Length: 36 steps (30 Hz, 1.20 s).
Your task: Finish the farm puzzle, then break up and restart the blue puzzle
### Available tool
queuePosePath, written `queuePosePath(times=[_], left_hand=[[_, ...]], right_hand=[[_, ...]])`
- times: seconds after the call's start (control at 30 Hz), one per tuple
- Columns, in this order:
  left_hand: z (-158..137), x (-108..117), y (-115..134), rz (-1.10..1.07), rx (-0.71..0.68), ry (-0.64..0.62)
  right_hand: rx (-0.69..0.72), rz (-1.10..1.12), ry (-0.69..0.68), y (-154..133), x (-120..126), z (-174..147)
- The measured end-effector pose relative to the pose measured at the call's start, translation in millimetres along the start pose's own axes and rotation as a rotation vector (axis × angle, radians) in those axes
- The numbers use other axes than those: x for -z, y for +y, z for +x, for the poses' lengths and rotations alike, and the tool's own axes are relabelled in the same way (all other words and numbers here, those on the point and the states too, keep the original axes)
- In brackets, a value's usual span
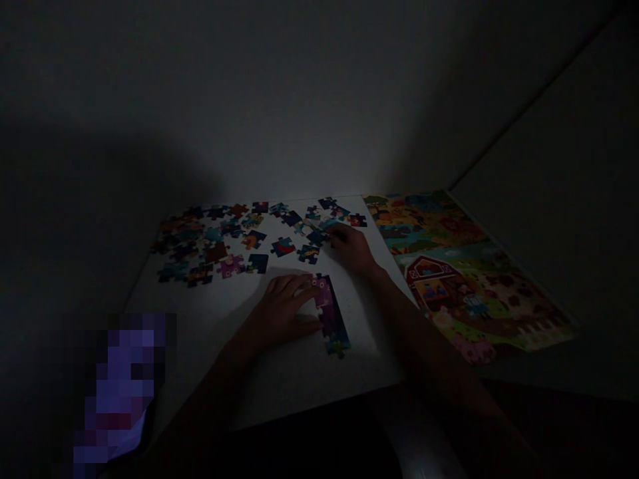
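Note:
The scene is dark, lit only over a white table (pixel 279 379). My left hand (pixel 282 309) lies flat on the table, fingertips touching a short joined strip of puzzle pieces (pixel 330 314), purple at its top. My right hand (pixel 352 247) reaches further back among several loose puzzle pieces (pixel 219 239), fingers curled over one at the right end of the scatter; whether it grips that piece I cannot tell.
A colourful farm picture sheet (pixel 449 273) with a red barn lies to the right of the table. Walls close in behind and at right. A blurred purple patch (pixel 120 386) sits at lower left.

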<state>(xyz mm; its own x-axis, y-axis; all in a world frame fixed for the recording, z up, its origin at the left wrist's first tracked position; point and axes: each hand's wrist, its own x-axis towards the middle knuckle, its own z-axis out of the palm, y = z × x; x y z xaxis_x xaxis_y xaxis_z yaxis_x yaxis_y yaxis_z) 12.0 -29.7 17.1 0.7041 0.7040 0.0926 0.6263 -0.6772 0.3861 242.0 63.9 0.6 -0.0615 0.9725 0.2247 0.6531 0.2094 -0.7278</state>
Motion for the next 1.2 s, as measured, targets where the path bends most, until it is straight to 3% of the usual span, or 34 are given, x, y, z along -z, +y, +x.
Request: queuePosePath(times=[0.3,0.5,0.63,0.8,1.0,1.2], left_hand=[[5.3,-6.3,-0.3,-0.019,0.009,0.011],[3.3,-3.1,-4.8,-0.056,0.094,0.156],[1.5,2.1,-12.9,-0.017,0.156,0.296],[1.6,8.9,-24.8,0.014,0.25,0.375],[28.2,4.2,-32.0,0.114,0.233,0.324],[53.0,-4.4,-45.5,0.068,0.243,0.266]], right_hand=[[-0.014,0.025,0.148,16.1,2.6,4.0],[-0.08,-0.228,0.221,17.9,11.9,0.2],[-0.101,-0.282,0.147,19.0,15.5,-0.9],[-0.106,-0.266,0.07,23.3,15.8,1.6],[0.035,-0.186,0.002,38.6,21.6,0.6],[0.079,-0.312,-0.096,45.8,23.0,-5.9]])
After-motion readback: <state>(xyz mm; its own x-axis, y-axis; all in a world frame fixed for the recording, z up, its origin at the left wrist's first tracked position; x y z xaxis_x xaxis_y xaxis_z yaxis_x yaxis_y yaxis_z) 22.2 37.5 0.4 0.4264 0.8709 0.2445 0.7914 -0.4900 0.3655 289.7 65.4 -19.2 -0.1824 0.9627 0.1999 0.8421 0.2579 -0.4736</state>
